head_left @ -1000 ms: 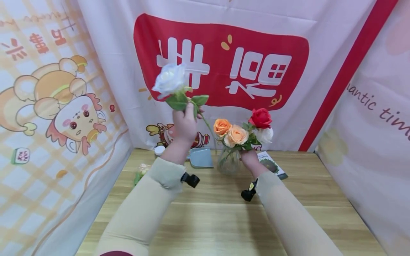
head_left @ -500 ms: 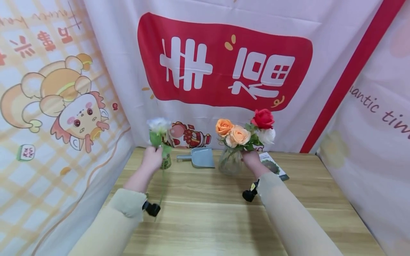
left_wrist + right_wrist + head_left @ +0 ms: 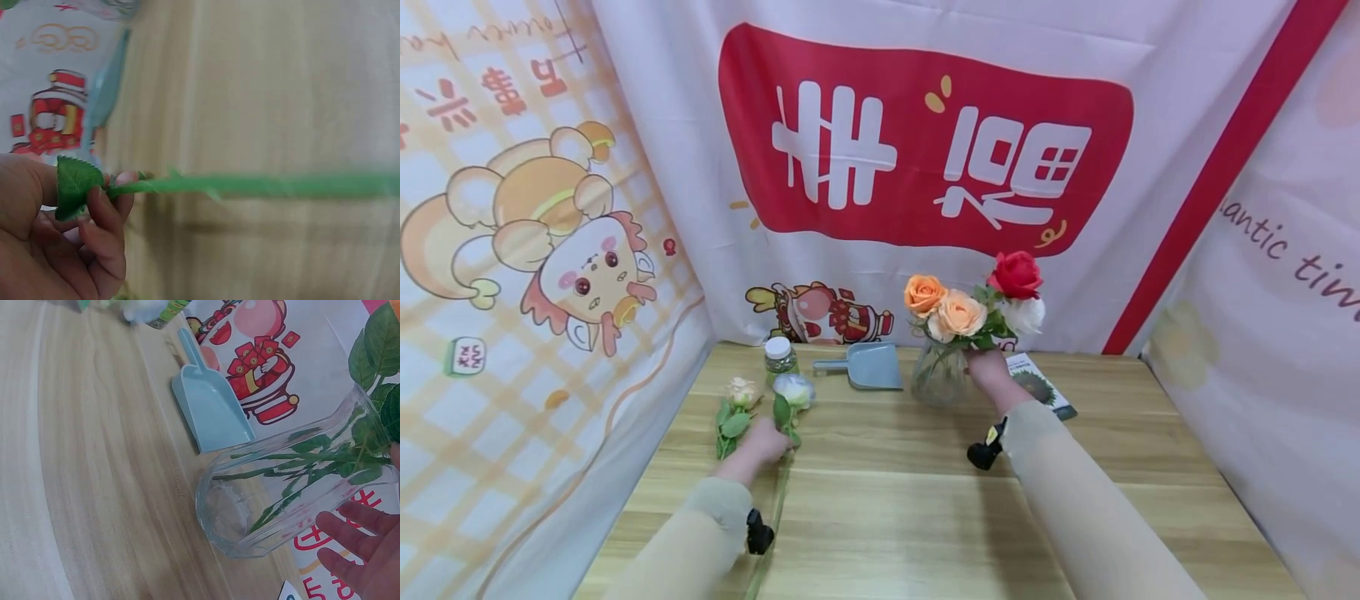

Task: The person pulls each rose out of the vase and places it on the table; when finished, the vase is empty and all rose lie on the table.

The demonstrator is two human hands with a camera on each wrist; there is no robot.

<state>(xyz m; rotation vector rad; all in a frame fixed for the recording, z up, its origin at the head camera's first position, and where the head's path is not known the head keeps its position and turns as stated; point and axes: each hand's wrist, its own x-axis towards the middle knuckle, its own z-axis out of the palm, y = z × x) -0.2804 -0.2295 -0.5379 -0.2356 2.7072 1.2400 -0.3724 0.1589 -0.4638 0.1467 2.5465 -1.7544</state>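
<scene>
My left hand (image 3: 763, 442) pinches the stem of a white artificial rose (image 3: 794, 390), low over the left of the table. In the left wrist view, thumb and fingers meet on the green stem (image 3: 262, 185) beside a leaf. At the back, my right hand (image 3: 988, 375) holds the neck of a clear glass vase (image 3: 936, 379). The right wrist view has several fingers (image 3: 350, 537) along the glass; the thumb is hidden. Out of the vase rise an orange rose (image 3: 924, 295), a peach rose (image 3: 958, 315), a red rose (image 3: 1017, 275) and a white flower (image 3: 1024, 315).
A cream rose (image 3: 742, 393) lies left of my left hand. Behind it stands a small jar (image 3: 781, 358) with a white lid. A blue-grey dustpan (image 3: 875, 367) lies left of the vase, a printed packet (image 3: 1037, 383) right of it. Printed cloth (image 3: 925, 150) hangs behind the table.
My left hand has carried the white rose from high in front of the cloth down and left to near the tabletop. The right hand and the vase have stayed in place.
</scene>
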